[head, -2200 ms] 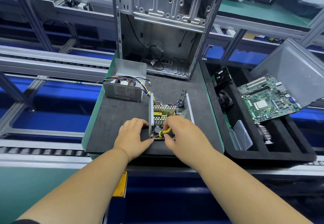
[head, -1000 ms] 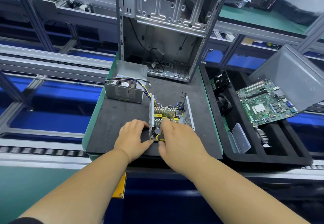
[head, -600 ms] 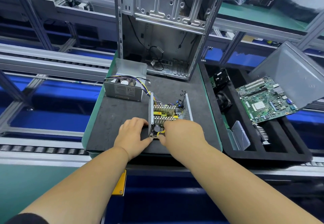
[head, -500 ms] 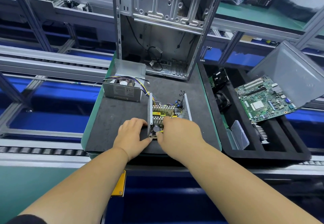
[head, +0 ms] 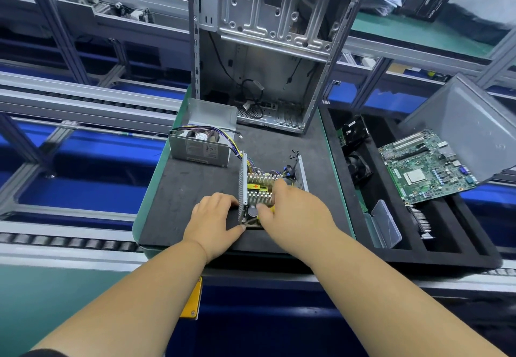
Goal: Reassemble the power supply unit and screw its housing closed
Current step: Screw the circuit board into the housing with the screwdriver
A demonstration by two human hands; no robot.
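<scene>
The open power supply base [head: 259,179], with heatsinks and a yellow-marked board between two metal side walls, lies on the black foam mat [head: 190,183]. My left hand [head: 212,217] grips its left wall at the near corner. My right hand [head: 293,211] is closed over the near part of the board. It holds a yellow-and-black screwdriver [head: 272,208], of which only a sliver of handle shows; the tip is hidden. The grey housing cover [head: 199,148], with fan and coloured wires, stands behind on the left. A few small dark screws [head: 294,154] lie by the right wall's far end.
An empty computer case [head: 268,49] stands upright at the back of the mat. To the right, a black foam tray [head: 446,256] holds a motherboard [head: 424,166], a fan [head: 358,166] and a clear plastic box [head: 386,224]. Conveyor rails run on the left.
My right hand has shifted a little forward over the board, so the screwdriver handle is now almost hidden. My left hand has kept its grip on the left wall.
</scene>
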